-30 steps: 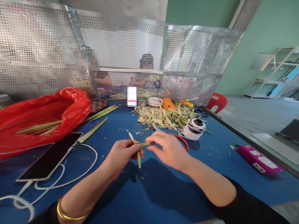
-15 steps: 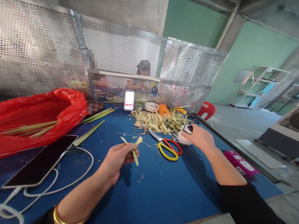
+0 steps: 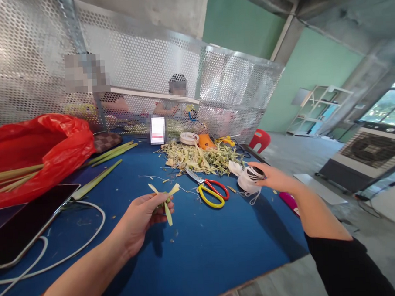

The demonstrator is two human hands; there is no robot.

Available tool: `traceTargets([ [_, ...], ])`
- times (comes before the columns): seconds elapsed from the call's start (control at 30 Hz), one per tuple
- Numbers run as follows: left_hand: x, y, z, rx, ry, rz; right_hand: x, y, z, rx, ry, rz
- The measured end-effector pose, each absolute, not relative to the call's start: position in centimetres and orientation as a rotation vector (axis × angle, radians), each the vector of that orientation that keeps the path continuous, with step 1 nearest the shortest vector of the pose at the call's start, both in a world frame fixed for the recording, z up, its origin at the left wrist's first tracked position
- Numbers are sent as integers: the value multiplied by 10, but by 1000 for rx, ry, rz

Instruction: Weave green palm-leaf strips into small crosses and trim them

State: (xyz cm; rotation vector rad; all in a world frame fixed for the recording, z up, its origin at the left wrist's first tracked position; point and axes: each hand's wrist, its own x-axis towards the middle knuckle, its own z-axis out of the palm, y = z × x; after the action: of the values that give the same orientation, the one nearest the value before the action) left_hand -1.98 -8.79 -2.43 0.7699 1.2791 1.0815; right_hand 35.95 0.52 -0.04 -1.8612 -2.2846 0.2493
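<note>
My left hand is closed in a pinch on a small woven piece of pale green leaf strips, with strip ends sticking out in several directions. My right hand grips a spool of cord or wire loosely wrapped in clear white plastic; a dark core shows at its top. To the left of the spool lie open scissors with one red and one yellow handle. Behind the scissors spreads a heap of leaf scraps.
At left are a red plastic bag with long leaf stalks, a tablet and its white cable. A tape roll and an orange object sit behind the scraps. A perforated metal screen stands beyond, people behind it.
My right hand has moved the spool to the right, away from the scraps and scissors. My left hand keeps its hold on the leaf piece. The view has turned right.
</note>
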Motion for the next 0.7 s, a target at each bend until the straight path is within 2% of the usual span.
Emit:
traceTargets([
  [0.13, -18, -88, -25, 772, 1303, 1053, 360, 0, -9, -1812, -2235, 188],
  [0.43, -17, -86, -27, 803, 1329, 1033, 337, -1, -13, -1792, -2059, -184],
  [0.6, -17, -86, -29, 808, 1331, 1026, 324, -17, -15, -1335, -2512, -451],
  [0.7, -16, -86, -30, 827, 1321, 1005, 319, -20, -28, -1252, -2686, -556],
])
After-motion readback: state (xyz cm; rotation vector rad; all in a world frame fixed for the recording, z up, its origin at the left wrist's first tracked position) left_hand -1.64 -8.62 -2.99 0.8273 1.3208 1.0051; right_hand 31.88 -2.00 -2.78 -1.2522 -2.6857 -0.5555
